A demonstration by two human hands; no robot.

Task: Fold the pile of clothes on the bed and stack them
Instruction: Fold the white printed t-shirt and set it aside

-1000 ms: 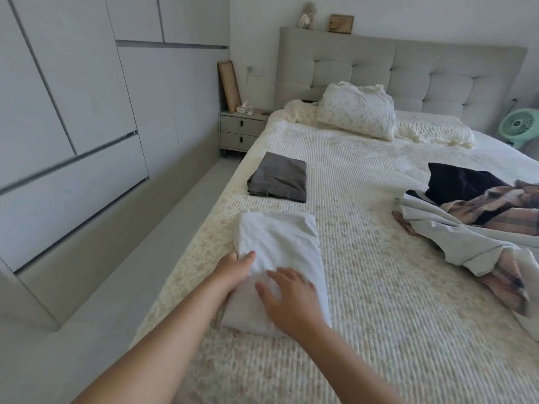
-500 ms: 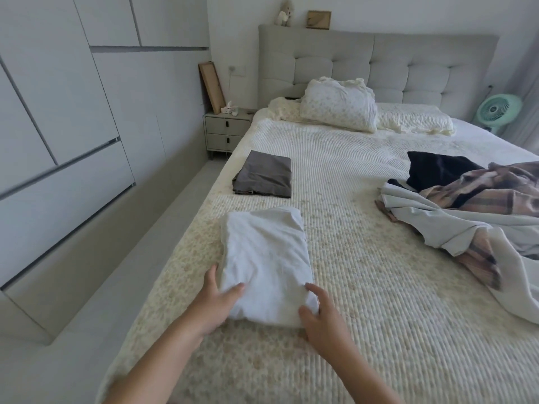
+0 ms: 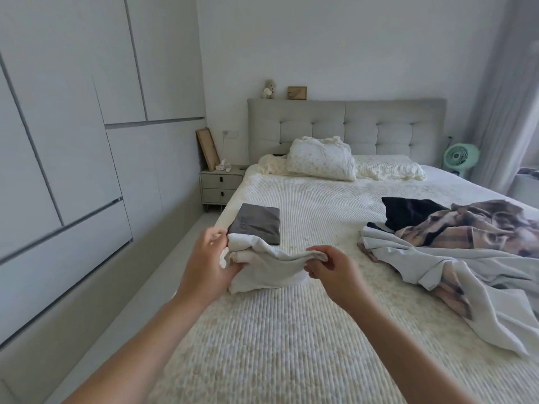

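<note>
White folded cotton garment (image 3: 262,266) is lifted just above the cream ribbed bed (image 3: 291,345), left hand (image 3: 204,266) gripping one end, right hand (image 3: 332,272) pinching the other; a folded dark grey garment (image 3: 256,225) lies just beyond the left hand, unfolded clothes (image 3: 466,249) beyond the right.

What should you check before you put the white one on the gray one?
1. Both hands hold the white garment: ok, left hand grips its left end, right hand pinches its right edge.
2. White garment is neatly folded: not ok, it sags between the hands.
3. Gray garment lies flat and folded: ok.
4. Nothing sits on the gray garment: ok for the part in view; its near edge is hidden by the white garment.
5. Unfolded pile is apart from the gray garment: ok, bare bed lies between them.
</note>
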